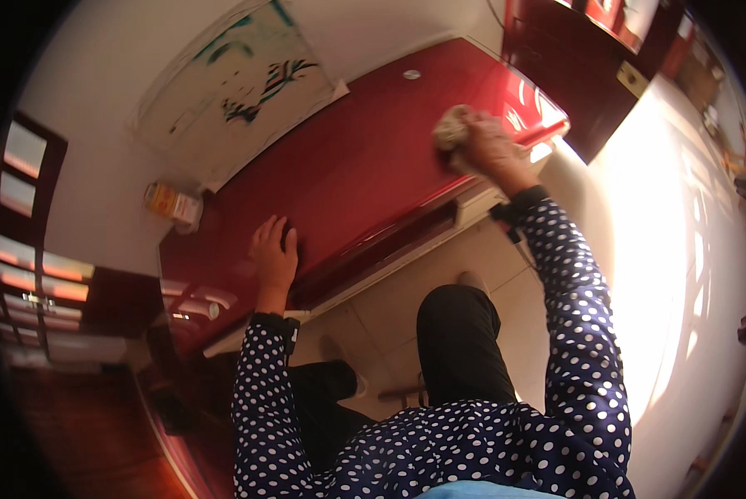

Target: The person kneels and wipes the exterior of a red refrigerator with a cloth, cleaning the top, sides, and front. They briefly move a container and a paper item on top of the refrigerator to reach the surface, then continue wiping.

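Observation:
A glossy red table (354, 168) stretches before me, running from lower left to upper right. In my right hand (494, 150) is a bunched, pale cloth (452, 128), held over the table's right part near the front edge; both are blurred. Whether the whole cloth touches the surface I cannot tell. My left hand (275, 256) lies on the table's left part, palm down, fingers apart and holding nothing. Dark bands circle both wrists below polka-dot sleeves.
Behind the table, a wall carries a painted sheet (260, 93). A yellow-and-white carton (173, 204) stands at the table's back left edge. Dark red cabinets (572, 75) rise at the upper right. Beneath the table is a tiled floor (379, 330). Bright sunlight falls at the right.

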Available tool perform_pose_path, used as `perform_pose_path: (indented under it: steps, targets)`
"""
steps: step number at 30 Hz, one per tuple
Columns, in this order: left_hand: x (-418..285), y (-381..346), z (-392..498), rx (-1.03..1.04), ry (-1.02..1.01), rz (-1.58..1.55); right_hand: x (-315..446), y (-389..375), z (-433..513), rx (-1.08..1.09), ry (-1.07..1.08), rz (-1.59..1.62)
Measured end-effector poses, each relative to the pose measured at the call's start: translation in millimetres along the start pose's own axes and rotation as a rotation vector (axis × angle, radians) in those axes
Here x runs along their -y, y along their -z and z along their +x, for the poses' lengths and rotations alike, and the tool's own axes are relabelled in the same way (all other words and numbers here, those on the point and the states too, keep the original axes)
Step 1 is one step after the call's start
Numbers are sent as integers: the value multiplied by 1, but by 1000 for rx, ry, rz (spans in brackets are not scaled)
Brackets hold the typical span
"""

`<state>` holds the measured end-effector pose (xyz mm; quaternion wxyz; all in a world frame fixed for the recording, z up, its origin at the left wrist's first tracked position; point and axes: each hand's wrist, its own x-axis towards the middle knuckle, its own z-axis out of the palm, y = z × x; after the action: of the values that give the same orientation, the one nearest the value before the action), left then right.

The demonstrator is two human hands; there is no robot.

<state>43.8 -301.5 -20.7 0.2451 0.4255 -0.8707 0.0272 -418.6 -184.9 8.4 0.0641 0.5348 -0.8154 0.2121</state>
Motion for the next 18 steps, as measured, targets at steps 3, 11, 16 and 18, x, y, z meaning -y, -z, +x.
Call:
perform_pose_path:
  steps: [3,11,16,18]
  targets:
    - [1,-2,0,-63,7,-52,-49,29,10,-74,-86,33]
    - [-2,2,-3,-240,-7,-153,72,16,-31,170,-64,136]
    - [-65,14,-19,-358,143,-555,191,3,-64,659,60,653]
    - [-106,25,-33,-427,230,-960,234,6,-82,796,-195,1139]
